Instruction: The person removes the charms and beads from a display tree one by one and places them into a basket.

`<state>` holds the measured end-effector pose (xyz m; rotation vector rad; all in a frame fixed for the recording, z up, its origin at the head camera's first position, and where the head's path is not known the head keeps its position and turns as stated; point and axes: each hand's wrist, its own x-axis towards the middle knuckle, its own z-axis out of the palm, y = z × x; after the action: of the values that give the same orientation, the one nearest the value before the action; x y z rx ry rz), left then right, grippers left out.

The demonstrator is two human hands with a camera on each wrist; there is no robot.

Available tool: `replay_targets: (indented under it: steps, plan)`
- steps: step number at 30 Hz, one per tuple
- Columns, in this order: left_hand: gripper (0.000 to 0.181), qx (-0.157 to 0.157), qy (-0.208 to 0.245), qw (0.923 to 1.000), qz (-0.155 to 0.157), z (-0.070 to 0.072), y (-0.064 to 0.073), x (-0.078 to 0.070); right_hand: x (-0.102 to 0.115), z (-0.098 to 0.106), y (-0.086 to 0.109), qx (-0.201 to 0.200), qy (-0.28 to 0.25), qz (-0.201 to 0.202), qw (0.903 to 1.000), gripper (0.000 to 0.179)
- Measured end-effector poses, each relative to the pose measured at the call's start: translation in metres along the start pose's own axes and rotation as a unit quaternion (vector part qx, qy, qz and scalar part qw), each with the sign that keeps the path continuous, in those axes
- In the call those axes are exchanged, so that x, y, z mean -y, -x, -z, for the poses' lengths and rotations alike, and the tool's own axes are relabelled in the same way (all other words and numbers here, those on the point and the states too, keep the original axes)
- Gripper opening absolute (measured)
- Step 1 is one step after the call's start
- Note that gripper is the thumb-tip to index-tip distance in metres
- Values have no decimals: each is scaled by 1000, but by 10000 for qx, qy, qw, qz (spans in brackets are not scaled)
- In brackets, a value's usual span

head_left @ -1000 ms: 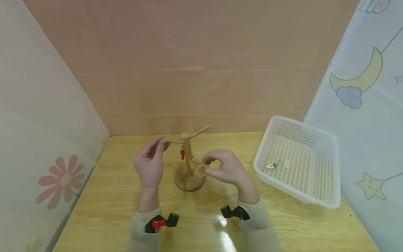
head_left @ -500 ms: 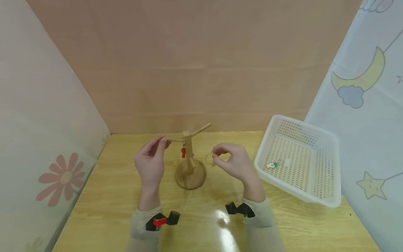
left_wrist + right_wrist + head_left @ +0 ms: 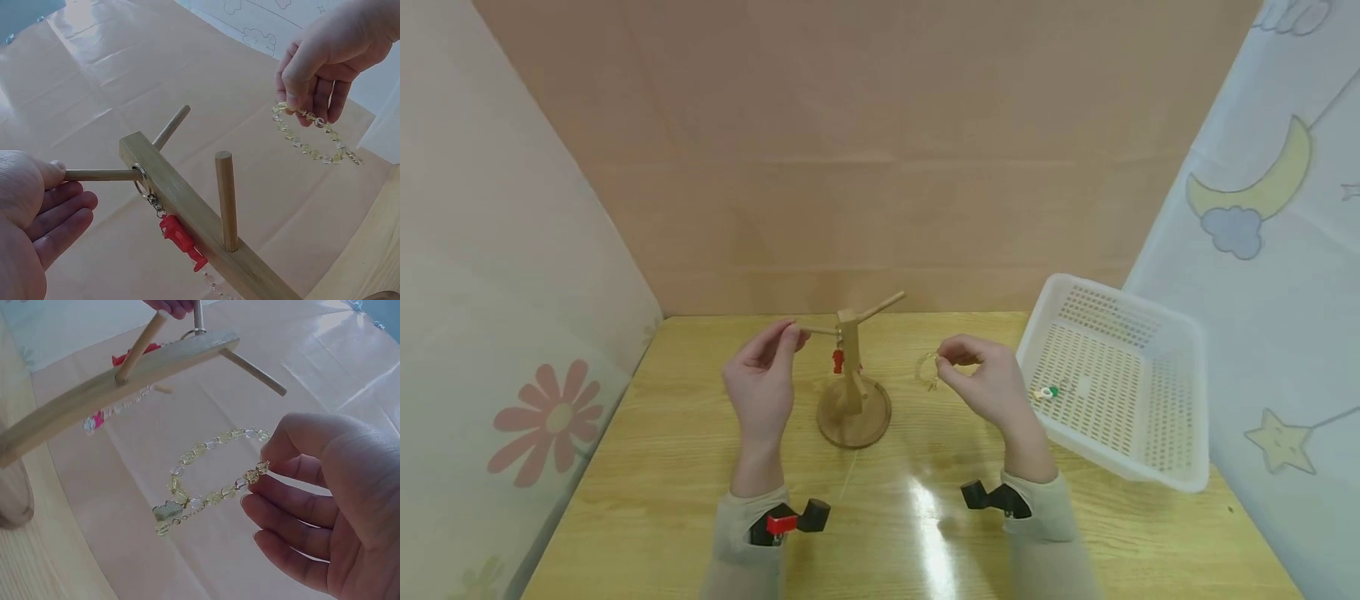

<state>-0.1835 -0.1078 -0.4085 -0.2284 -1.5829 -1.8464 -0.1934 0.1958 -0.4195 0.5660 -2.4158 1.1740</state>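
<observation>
A wooden stand [image 3: 852, 367] with a round base and several pegs stands upright on the table. My left hand [image 3: 763, 379] pinches the end of its left peg [image 3: 103, 175] between thumb and finger. Near the post, a red figure keychain [image 3: 181, 240] hangs from that peg by its metal ring. Away to the right of the stand, my right hand [image 3: 988, 379] pinches a bracelet of clear and pale yellow beads [image 3: 212, 447]. A small charm and chain dangle from its loop. Behind the post, a clear beaded strand with a pink piece [image 3: 97, 420] hangs partly hidden.
A white perforated basket [image 3: 1037, 312] stands on the right of the table [image 3: 662, 500]. Inside lies a small green and white keychain [image 3: 1047, 392]. A brown backdrop rises behind, with printed sheets on both sides.
My right hand has moved right, away from the stand's base toward the basket, carrying the beaded bracelet. The left hand keeps its pinch on the peg.
</observation>
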Motion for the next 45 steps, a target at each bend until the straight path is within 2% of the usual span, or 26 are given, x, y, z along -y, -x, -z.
replay_targets:
  steps: [10, 14, 23, 31, 36, 45]
  plan:
    - [13, 20, 96, 10000, -18, -1, 0, 1, -17, 24, 13, -287, -36, -526, 9982, 7]
    - [13, 3, 19, 10000, -12, 0, 0, 2, -24, 38, 18, -428, 131, -705, 9965, 7]
    - [13, -62, -30, 9999, 89, -1, 1, 2, -44, 71, 30, -695, 729, -1091, 9889, 7]
    - [15, -154, -8, 9998, 102, -1, 2, -1, -52, 94, 38, -899, 816, -1602, 9796, 14]
    - [15, -172, 96, 9998, 81, -1, 2, 0, -59, 107, 42, -723, 1010, -1924, 9734, 21]
    - [14, -120, 128, 9998, -29, -1, 3, -2, -72, 125, 55, 193, 1379, -2173, 9661, 30]
